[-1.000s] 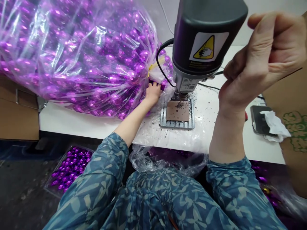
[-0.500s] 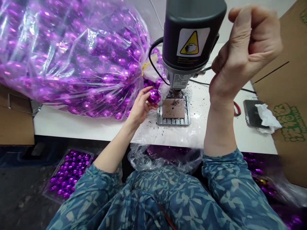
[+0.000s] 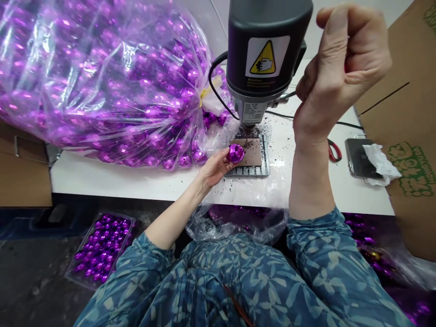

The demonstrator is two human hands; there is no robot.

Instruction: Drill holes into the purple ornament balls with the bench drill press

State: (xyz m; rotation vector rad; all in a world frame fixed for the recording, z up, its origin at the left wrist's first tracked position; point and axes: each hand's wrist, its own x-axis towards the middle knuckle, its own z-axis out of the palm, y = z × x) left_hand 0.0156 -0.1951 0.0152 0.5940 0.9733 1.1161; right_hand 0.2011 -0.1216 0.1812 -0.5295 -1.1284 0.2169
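Observation:
Between the fingertips of my left hand is a shiny purple faceted ball, over the left part of a brown board. The board lies on the slotted metal base of a small drill press, with dark shavings scattered around it. The black machine head, bearing a yellow warning label, stands above the ball and board. My right hand is raised to the right of the machine, its fingers curled in a fist at the end of a metal lever; the grip inside is mostly hidden.
A big clear bag of purple balls fills the left of the white table. At right lie red-handled scissors, a black phone with crumpled tissue, and a cardboard box. A tray of balls sits lower left.
My left hand has moved right with the purple ball, from beside the metal base to over the board. My right hand stays raised in a fist by the lever.

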